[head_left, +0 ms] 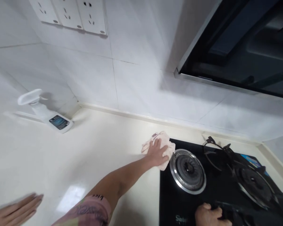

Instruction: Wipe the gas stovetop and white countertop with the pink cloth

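My left hand [157, 153] reaches forward and presses a crumpled pinkish cloth [165, 139] onto the cream countertop [96, 147], its fingers curled over the cloth. The cloth lies at the far left corner of a black glass gas stove [172, 201]. My right hand [209, 215] is at the bottom edge, closed on a black pan support [228, 209] at the stove's front. The left burner [187, 169], ringed in steel, is bare. Another black pan support [214, 150] stands tilted behind it, by the right burner [254, 182].
Another person's hand [16, 212], blurred, lies flat and open on the counter at the bottom left. A white spray bottle [44, 114] lies on its side in the far left corner. Wall sockets [68, 12] sit on the white tiles. A range hood [238, 47] hangs over the stove.
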Motion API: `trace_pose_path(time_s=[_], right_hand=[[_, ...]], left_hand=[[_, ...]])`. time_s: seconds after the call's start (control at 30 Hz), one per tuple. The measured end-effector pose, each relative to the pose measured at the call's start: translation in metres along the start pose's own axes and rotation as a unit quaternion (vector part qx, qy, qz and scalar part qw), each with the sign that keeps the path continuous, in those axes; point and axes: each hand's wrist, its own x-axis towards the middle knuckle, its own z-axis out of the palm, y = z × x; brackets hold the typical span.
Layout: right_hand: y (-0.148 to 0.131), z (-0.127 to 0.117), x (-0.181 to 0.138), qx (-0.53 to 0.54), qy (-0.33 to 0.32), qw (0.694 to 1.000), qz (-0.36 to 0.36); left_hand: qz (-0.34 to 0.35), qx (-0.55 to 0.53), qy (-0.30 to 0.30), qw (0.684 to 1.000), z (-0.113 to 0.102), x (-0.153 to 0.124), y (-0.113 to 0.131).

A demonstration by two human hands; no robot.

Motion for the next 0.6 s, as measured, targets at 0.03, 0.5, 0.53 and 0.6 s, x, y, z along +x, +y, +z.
trace_pose_path(time_s=[0.03, 0.5, 0.53, 0.6], right_hand=[[0.000, 0.001, 0.001, 0.000, 0.000, 1.000, 0.007], [-0.002, -0.004, 0.006, -0.008, -0.109, 0.991, 0.079], [-0.003, -0.005, 0.006, -0.012, -0.110, 0.990, 0.083], [-0.005, -0.005, 0.006, -0.016, -0.118, 0.988, 0.093]], left_hand=[[-0.010, 0.002, 0.004, 1.000, -0.002, 0.013, 0.002], [-0.009, 0.042, -0.021, 0.999, -0.015, 0.003, -0.002], [0.000, 0.044, -0.032, 0.999, -0.013, -0.013, 0.002], [0.022, 0.045, -0.056, 0.997, -0.008, -0.051, 0.011]])
